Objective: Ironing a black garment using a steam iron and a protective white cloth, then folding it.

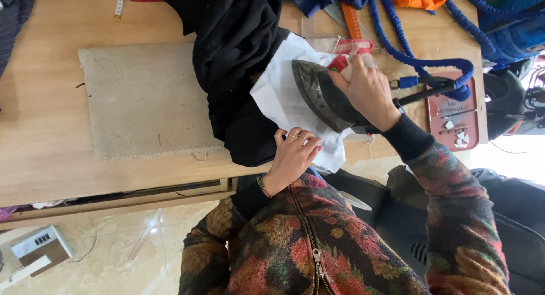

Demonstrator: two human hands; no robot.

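Nearest to me, my left hand (292, 153) is resting on the white cloth (281, 96) at the table's near edge, fingers curled loosely and pressing the cloth flat; it is not gripping anything.

Just beyond it, my right hand (366, 91) is wrapping closed around the handle of the iron (321, 96), which is padded with red and pale fabric. I am holding the iron tilted, so its dark, worn soleplate is showing, with its edge over the white cloth.

The white cloth is lying partly under a black garment (238, 62) that is spreading across the wooden table (45, 136). Beside the garment, a beige pressing pad (142, 96) is lying flat.

Farther out, a blue braided cord (409, 51) is looping across the table to the iron's back end, near a red tray (454, 116) holding small white pieces. An orange ruler (353, 20) is lying beyond that.
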